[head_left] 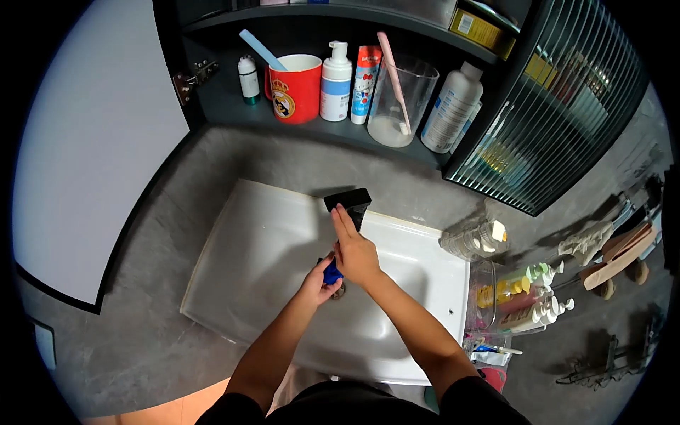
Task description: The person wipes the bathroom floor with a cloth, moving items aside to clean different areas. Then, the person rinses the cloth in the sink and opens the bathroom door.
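Over the white sink [244,234], my left hand [313,287] is closed around a small blue object [332,273]; fingers cover much of it, so its kind is unclear. My right hand [360,256] lies just above and beside it, its fingers stretched out toward the black faucet [348,199]. Those fingertips overlap the faucet's front edge and appear to touch it. Part of the faucet's body is hidden behind the right hand. Below the hands, the drain [339,291] is partly visible. I cannot make out any running water.
Above the sink, a cabinet shelf holds a red mug [296,88], a white pump bottle [336,83], a toothpaste tube [365,85], a clear cup [402,99] and a grey bottle [453,106]. A glass jar [476,239] and several pump bottles [525,312] stand at right.
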The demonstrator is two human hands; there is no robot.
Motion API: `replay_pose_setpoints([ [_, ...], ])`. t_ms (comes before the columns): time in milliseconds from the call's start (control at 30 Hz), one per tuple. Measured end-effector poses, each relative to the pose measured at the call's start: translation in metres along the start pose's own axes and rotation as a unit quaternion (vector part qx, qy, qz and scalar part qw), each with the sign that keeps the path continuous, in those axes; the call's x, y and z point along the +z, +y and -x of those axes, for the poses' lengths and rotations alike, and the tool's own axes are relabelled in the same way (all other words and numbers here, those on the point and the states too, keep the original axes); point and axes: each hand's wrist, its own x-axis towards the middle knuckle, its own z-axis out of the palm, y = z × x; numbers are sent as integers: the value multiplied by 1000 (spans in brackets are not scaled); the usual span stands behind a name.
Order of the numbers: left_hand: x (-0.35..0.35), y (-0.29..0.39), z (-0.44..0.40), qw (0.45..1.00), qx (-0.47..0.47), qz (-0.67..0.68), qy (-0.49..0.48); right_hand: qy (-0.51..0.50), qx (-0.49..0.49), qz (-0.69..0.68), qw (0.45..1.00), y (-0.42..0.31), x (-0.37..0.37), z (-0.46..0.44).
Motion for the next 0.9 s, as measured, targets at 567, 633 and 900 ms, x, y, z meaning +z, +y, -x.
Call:
replay_pose_setpoints([
  [567, -22, 38, 32, 862, -219, -373, -266, -200, -250, 37, 947, 22, 18, 72],
  [633, -2, 37, 43, 845, -243, -422, -218, -216, -283, 107, 928, 29, 26, 71],
  [900, -7, -7, 27, 610, 139, -775, -88, -399, -94, 167, 897, 28, 33, 65],
])
